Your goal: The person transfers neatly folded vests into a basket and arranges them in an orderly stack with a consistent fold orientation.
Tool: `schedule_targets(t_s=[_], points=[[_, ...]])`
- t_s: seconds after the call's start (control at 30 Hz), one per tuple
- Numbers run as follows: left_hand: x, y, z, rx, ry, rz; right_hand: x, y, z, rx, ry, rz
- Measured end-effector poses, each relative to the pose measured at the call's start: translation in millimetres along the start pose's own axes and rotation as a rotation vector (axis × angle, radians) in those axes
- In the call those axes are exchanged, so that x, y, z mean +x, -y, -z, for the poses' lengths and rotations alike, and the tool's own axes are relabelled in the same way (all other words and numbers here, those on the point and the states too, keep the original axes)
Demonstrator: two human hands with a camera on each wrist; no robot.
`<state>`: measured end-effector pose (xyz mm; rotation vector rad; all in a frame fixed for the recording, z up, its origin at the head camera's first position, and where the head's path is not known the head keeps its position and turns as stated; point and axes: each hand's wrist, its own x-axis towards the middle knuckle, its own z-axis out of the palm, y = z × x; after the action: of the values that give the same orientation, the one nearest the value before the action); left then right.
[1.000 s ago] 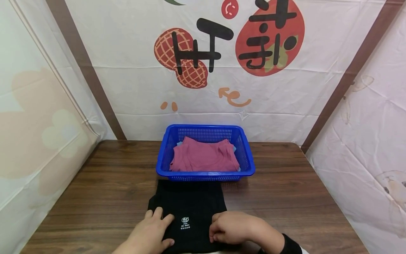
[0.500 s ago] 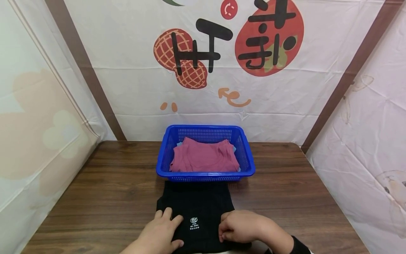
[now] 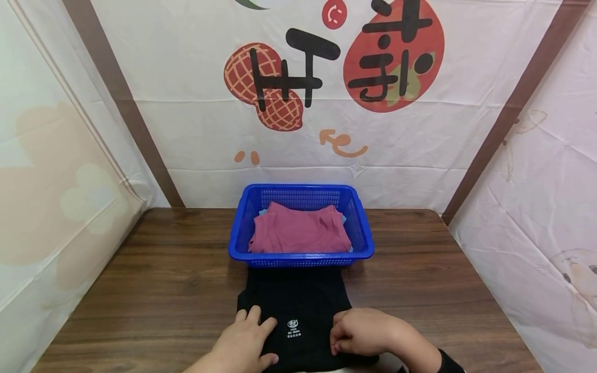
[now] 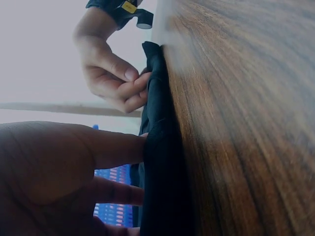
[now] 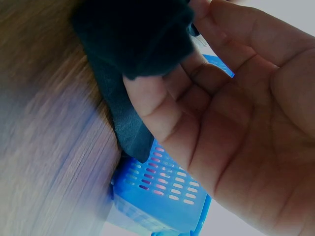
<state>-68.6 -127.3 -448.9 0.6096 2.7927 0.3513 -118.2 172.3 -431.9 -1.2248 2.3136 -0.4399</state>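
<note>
A folded black garment (image 3: 310, 295) with a small white printed label lies flat on the table, its far end at the front of the basket. My left hand (image 3: 242, 339) rests on its left side with fingers spread. At the garment's right edge, my right hand (image 3: 366, 331) has curled fingers and pinches the cloth. The right wrist view shows the dark cloth (image 5: 138, 44) bunched between the right thumb and fingers. In the left wrist view, the left fingertips touch the garment's near edge (image 4: 162, 167). The part under the left palm is hidden.
A blue plastic basket (image 3: 300, 256) stands behind the garment. Inside it, a pink top (image 3: 300, 230) lies over light blue cloth (image 3: 344, 218). The wooden table (image 3: 186, 290) extends to both sides. Printed fabric walls (image 3: 196, 129) rise behind and at the sides.
The black garment has slid to the right along the table, both hands moving with it. The hands keep about the same pose. The basket stays in place.
</note>
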Motion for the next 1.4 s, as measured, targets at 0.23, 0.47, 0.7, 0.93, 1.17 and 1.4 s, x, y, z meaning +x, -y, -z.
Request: schedule_targets(t_s=[0.23, 0.47, 0.7, 0.93, 1.17, 1.4], points=[[1.2, -0.7, -1.1, -0.007, 0.003, -0.020, -4, -4, -1.1, -0.013, -0.011, 0.007], [1.6, 4.2, -1.7, -0.027, 0.024, -0.004, 1, 2, 0.6, -0.035, -0.013, -0.020], [0.9, 8.7, 5.8, -0.090, 0.060, 0.020, 6, 10, 4.0, -0.025, -0.001, -0.122], [0.3, 13.7, 18.0, -0.141, -0.019, 0.149, 8, 6, 10.0, 0.011, -0.213, -0.268], [2.8, 25.1, 20.6, -0.048, -0.099, 0.332, 16, -2, 12.3, -0.017, -0.358, -0.625], [12.1, 28.8, 17.0, -0.076, -0.054, 0.376, 21, -11, 6.5, -0.015, -0.336, -0.728]])
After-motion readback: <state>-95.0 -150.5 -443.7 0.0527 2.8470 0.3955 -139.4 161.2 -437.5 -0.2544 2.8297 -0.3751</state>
